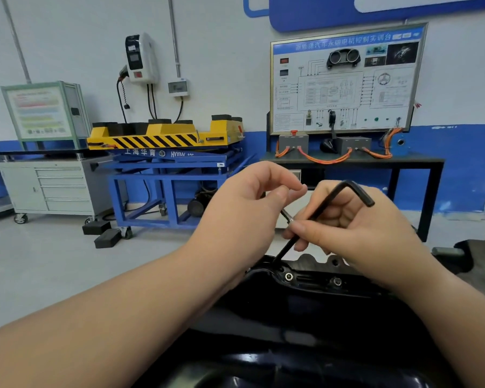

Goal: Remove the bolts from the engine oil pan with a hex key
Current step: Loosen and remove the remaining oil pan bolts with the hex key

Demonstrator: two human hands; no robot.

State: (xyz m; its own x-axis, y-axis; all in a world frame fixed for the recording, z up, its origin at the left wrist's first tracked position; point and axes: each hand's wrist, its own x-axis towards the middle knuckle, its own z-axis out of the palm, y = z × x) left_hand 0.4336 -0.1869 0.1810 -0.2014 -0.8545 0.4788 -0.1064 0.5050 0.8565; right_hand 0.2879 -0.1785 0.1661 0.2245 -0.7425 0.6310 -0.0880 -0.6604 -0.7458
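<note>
Head view: right hand (356, 233) grips the hex key (328, 200), tip at the oil pan (314, 287) rim, as the left hand (244, 208) pinches a loose bolt (287, 217); seating the key fully in the next bolt (289, 276) should prevent rounding.

Clearance, oil pan (305, 303) far rim:
- Above rim: taken up by left hand (244, 208) and right hand (361, 228), close together; hex key (319, 217) slants between them down to the rim.
- Two flange bolts (289, 276): tops uncovered.
- Right: grey metal block (482, 264), near.
- Left: open floor (53, 261).
</note>
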